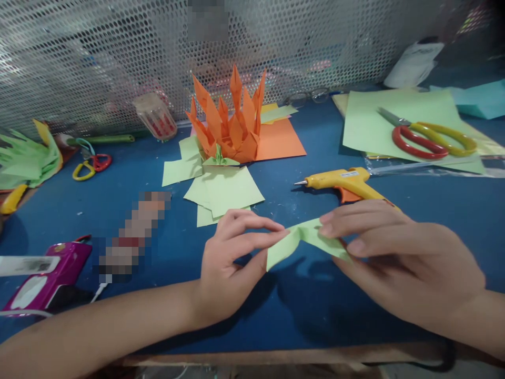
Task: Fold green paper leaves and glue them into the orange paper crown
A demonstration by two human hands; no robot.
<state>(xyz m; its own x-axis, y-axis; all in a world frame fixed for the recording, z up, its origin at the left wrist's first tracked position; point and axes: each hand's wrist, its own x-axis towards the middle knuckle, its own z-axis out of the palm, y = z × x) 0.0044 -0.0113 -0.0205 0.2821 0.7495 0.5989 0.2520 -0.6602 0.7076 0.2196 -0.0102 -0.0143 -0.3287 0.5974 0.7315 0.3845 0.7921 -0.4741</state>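
The left hand (236, 266) and right hand (410, 266) pinch opposite ends of a small creased green paper (287, 245), thumbs and fingers pressed onto it, the paper raised between them over the blue tabletop (311, 321). Just beyond the right hand lies a yellow glue gun (347, 181); just beyond the left, pale green squares (235, 193) overlap. Past these squares stands an orange folded-paper piece (236, 131), and well beyond the right hand, large scissors (421, 149) rest on a green sheet (366, 123)

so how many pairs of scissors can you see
2: the large scissors lie on a green sheet at the right; the small scissors lie on the table at the left. Others may be hidden.
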